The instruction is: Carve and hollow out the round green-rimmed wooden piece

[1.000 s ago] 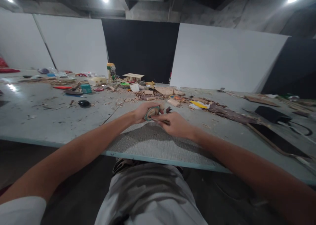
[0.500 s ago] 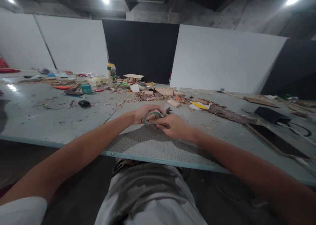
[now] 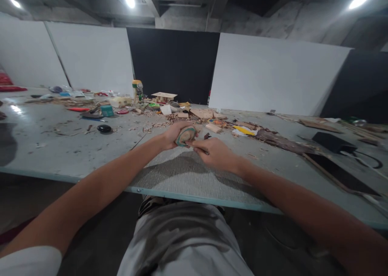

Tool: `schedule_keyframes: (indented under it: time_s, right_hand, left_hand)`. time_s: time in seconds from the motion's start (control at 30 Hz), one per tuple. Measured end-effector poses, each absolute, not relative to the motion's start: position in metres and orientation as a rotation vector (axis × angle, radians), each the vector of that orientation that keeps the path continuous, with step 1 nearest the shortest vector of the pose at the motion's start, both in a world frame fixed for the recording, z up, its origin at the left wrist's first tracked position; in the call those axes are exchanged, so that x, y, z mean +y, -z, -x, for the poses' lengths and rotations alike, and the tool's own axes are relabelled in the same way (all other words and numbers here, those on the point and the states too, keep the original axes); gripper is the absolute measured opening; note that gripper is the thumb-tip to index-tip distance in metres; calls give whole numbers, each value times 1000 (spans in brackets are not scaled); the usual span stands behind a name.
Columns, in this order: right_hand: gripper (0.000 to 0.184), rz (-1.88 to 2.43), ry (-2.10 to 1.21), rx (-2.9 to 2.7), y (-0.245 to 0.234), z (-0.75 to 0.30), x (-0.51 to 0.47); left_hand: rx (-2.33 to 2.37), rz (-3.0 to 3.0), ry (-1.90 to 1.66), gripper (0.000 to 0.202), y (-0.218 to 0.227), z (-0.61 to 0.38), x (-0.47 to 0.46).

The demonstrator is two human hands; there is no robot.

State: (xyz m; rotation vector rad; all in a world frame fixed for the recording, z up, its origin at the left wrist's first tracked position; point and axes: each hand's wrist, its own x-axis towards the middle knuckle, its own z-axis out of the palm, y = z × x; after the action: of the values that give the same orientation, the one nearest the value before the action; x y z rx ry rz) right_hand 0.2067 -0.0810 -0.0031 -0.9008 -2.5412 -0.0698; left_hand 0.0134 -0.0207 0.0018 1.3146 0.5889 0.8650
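My left hand is wrapped around a rounded wooden piece with a blue-green rim, held just above the table near its front edge. The piece's pale brown face is turned toward me. My right hand is closed on a thin tool with a dark end sticking up past the fingers. Its other end meets the lower right of the wooden piece; most of the tool is hidden in the hand, so its kind does not show.
Wood shavings, offcuts and a small wooden block lie beyond my hands. A yellow-handled tool and a long bark-covered stick are to the right, near a phone-like dark slab. A black oval object sits left.
My left hand has tilted the wooden piece up, so its face shows more fully. My right hand stays close to it with the thin tool, shifted only slightly.
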Motion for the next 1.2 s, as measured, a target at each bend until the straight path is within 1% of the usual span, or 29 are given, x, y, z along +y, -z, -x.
schedule_keyframes:
  time_s: [0.1, 0.27, 0.57, 0.67, 0.8, 0.9, 1.07, 1.2]
  right_hand:
    - [32, 923, 57, -2520, 4, -207, -80]
    - [35, 954, 52, -2505, 5, -206, -79]
    - [37, 966, 39, -2464, 6, -204, -82]
    - [34, 1004, 52, -2460, 7, -202, -84]
    - [37, 996, 33, -2449, 9, -199, -86]
    - [39, 937, -11, -2446, 10, -200, -85]
    - [39, 851, -31, -2493, 8, -205, -83]
    - [42, 836, -26, -2553, 8, -208, -81]
  left_hand:
    - [636, -1238, -949, 31, -3, -16, -22]
    - [674, -1264, -965, 33, -3, -17, -23]
    - [701, -1222, -1005, 25, 3, -19, -17]
    - [728, -1229, -1067, 25, 4, -22, -19]
    - [739, -1211, -1149, 23, 4, -26, -23]
    - [712, -1193, -1109, 22, 3, -27, -27]
    - [640, -1271, -937, 27, 3, -23, -30]
    - [583, -1371, -774, 23, 5, -18, -30]
